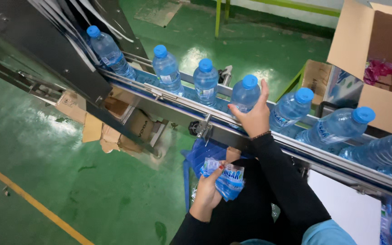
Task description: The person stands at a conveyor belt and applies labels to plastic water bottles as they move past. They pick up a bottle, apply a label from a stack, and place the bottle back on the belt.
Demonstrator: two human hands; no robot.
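Right hand (254,119) up at conveyor (178,102), fingers wrapped on blue-capped bottle (245,94). Left hand (207,193) low, fingers clutching stack of label sleeves (227,178). Bottles behind unlabelled, ahead already sleeved.

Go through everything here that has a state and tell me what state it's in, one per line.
right hand: fingers around a bottle on the line
held bottle: upright, blue cap on
other bottles: capped, in a row on the conveyor
left hand: gripping a bunch of blue labels
labels: bunched flat, not on a bottle
cardboard box: flaps open
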